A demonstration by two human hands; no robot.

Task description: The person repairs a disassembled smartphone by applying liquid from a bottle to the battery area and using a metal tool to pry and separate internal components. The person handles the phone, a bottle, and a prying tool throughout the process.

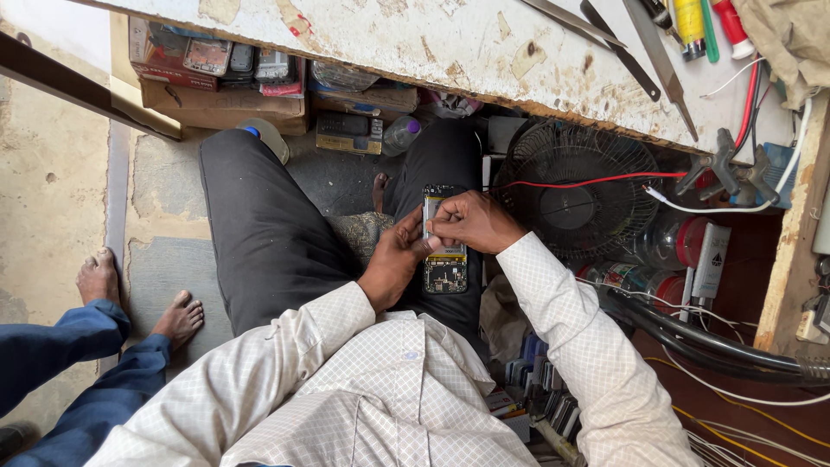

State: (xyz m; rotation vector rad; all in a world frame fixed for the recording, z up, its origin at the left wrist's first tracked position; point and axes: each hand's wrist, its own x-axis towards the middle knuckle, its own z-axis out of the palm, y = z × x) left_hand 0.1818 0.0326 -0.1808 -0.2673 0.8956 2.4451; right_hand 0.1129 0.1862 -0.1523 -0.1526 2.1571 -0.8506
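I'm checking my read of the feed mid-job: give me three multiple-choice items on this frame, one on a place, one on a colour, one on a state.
1. Where does the opened phone rest?
A. on the workbench
B. on the person's lap
C. on the floor

2. What colour is the wire that crosses the small fan?
A. red
B. green
C. blue

3. How is the phone held?
A. left hand only
B. right hand only
C. both hands

Answers:
1 B, it lies over the dark trousers.
2 A, a red line runs across the grille.
3 C, both hands' fingers meet on it.
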